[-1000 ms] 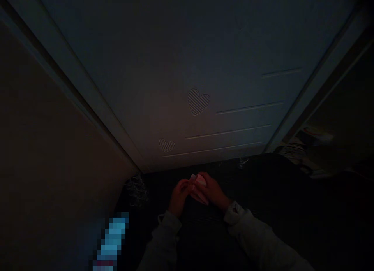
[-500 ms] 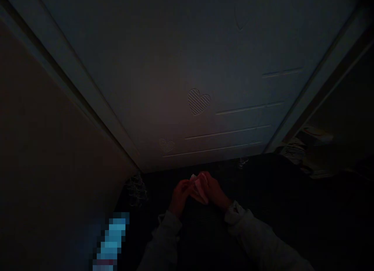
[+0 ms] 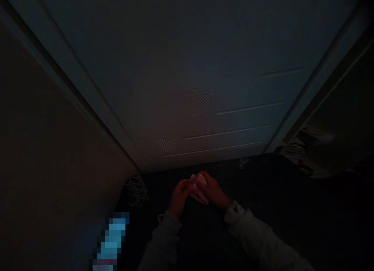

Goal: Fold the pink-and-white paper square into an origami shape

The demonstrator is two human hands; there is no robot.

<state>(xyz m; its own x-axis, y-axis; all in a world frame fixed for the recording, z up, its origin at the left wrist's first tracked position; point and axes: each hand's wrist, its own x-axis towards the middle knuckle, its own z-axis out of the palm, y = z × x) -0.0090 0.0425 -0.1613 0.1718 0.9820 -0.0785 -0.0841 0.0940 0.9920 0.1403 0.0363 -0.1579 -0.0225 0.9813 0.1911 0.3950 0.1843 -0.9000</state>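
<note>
Over a dark surface, a pink folded piece is held between my two hands. Whether it is paper or cloth is too dark to tell. My left hand pinches its left edge, near a pale corner. On the other side, my right hand grips it with the thumb across its top face. The fingertips of both hands are partly hidden behind the piece.
A pale panel with grooved hearts and lines rises behind. Clear small objects cluster at left; another clear piece is by the panel. A blurred blue bright patch is lower left. Stacked items lie right.
My right thumb has shifted inward over the pink piece, which is folded slightly differently. My left fingers have moved a little; both arms stay in place.
</note>
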